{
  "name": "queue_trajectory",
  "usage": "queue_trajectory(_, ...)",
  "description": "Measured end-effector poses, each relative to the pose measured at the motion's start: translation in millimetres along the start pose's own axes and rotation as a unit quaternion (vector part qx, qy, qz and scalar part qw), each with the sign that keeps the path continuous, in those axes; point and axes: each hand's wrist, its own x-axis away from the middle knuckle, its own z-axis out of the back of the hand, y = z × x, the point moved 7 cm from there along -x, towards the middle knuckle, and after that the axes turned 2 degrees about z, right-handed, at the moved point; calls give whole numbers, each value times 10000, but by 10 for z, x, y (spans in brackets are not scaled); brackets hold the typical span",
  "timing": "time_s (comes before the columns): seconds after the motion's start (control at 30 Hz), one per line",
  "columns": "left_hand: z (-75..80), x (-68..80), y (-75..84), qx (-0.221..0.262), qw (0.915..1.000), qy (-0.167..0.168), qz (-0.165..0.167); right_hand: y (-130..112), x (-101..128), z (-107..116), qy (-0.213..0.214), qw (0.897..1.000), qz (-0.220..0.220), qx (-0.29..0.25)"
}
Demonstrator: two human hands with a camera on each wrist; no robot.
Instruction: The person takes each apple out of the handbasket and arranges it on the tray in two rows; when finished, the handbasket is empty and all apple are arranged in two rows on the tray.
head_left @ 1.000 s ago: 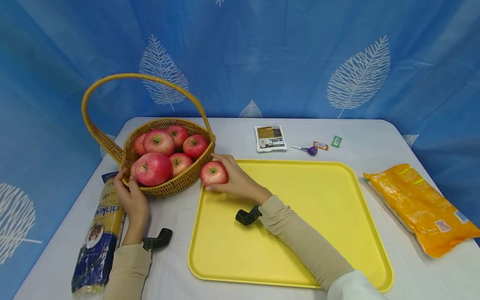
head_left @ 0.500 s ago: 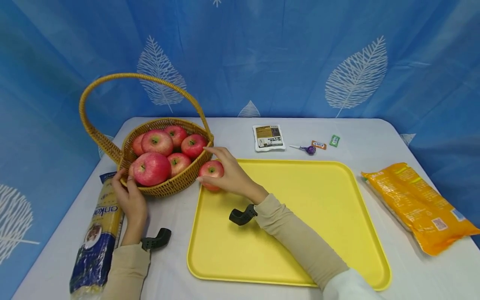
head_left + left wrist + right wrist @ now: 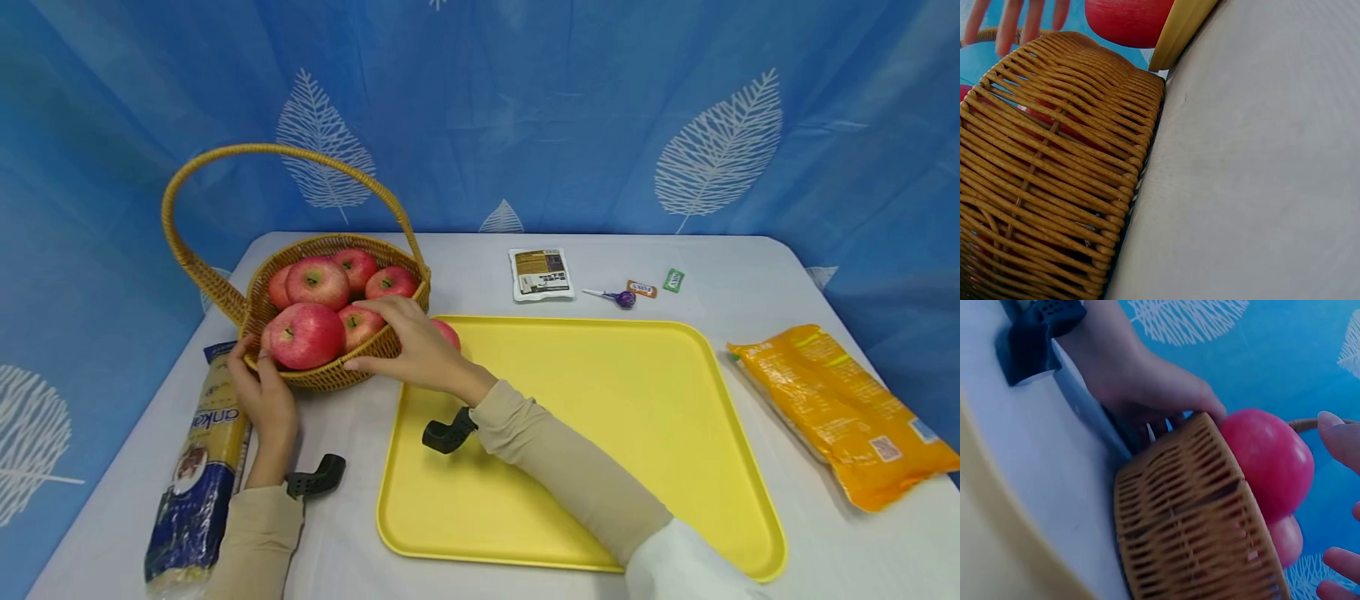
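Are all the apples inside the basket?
No, one apple sits outside the wicker basket, at the far-left corner of the yellow tray, partly hidden behind the right hand.

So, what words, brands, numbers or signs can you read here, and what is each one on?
"ank", with the letters after it unclear: long blue-and-gold plastic packet.
"FOX'S": small orange candy wrapper.
Small green candy wrapper: lettering too small to read surely.
Flat white packet with a brown label: print too small to read.
Large shiny orange plastic bag: print too blurred; its square printed code shows but can't be read.
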Motion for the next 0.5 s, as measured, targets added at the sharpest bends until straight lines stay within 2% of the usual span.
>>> queue_trajectory(0.23, -17, 20, 10, 50, 10000, -54, 3, -62, -189, -150, -421, 9990, -141, 21)
queue_trajectory(0.5, -10, 20, 32, 94, 9999, -70, -57, -184, -343, -272, -667, 9975, 232, -74)
